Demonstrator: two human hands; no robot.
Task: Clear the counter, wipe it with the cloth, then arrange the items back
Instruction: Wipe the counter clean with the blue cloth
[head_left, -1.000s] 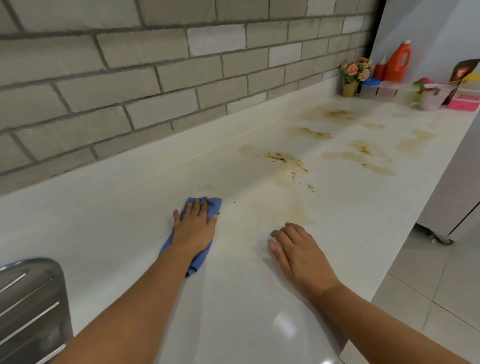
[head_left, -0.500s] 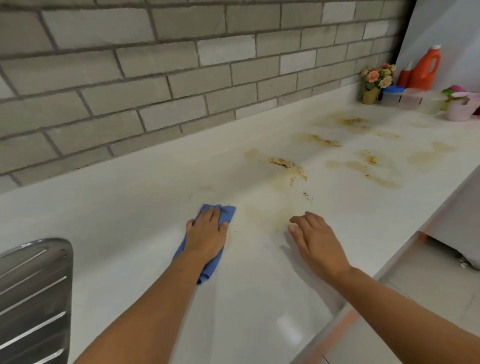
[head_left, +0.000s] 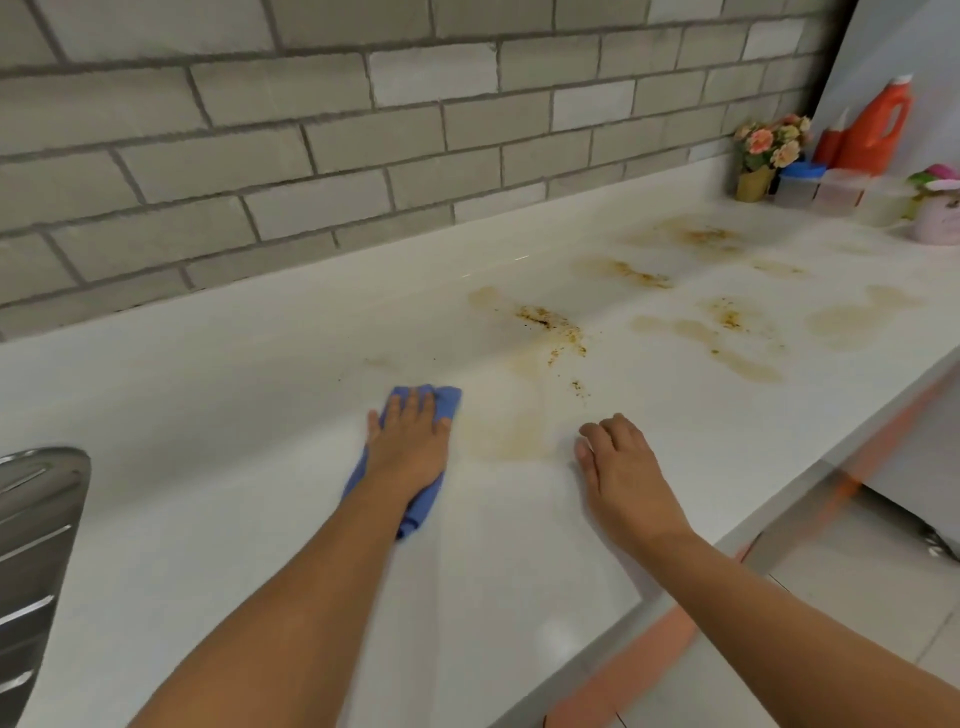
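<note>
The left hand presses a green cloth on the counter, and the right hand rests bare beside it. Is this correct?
No: the head view shows a blue cloth, not green. The left hand presses it on the counter; the right hand rests bare beside it.

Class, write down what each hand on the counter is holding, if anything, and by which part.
Nothing is gripped. The left hand presses flat on the middle of the blue cloth, fingers straight; the right hand rests bare on the counter.
</note>
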